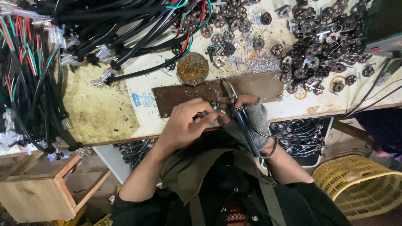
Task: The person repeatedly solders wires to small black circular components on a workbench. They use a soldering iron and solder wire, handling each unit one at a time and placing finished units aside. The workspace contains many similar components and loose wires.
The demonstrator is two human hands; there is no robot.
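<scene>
I look down on the tabletop (104, 113), pale and stained, with a dark brown work board (259, 86) lying flat near its front edge. That board carries the work, so I keep every contact on it and off the bare tabletop surface. At ten o'clock a thick mass of black cable looms (104, 25) spreads toward the board; at two o'clock lies a heap of small round black parts with metal tabs (322, 46). At twelve o'clock from my hands sits a round, rusty-brown tip-cleaning pad (192, 68), close enough to reach in one short swing. At four o'clock, below the tabletop, stands a yellow woven basket (360, 184).

My left hand (184, 123) is bare and pinches a small bunch of red and green wire ends (207, 113) against the front edge of the board, fingers curled tight on them. My right hand (253, 117), in a grey fingerless glove, is clenched around the dark handle of a soldering iron (240, 117), its tip (228, 87) pointing to twelve o'clock and resting on the board just above the wires.

I judge that the step goes well if the left hand pins the wires dead still with fingertips well back from the hot tip, while the right hand braces its heel on the board edge. The joint itself is too small for me to see, so I cannot tell how far the solder has flowed. The iron's cord (268, 142) loops at five o'clock under the wrist; I keep it slack so it does not tug the tip.
</scene>
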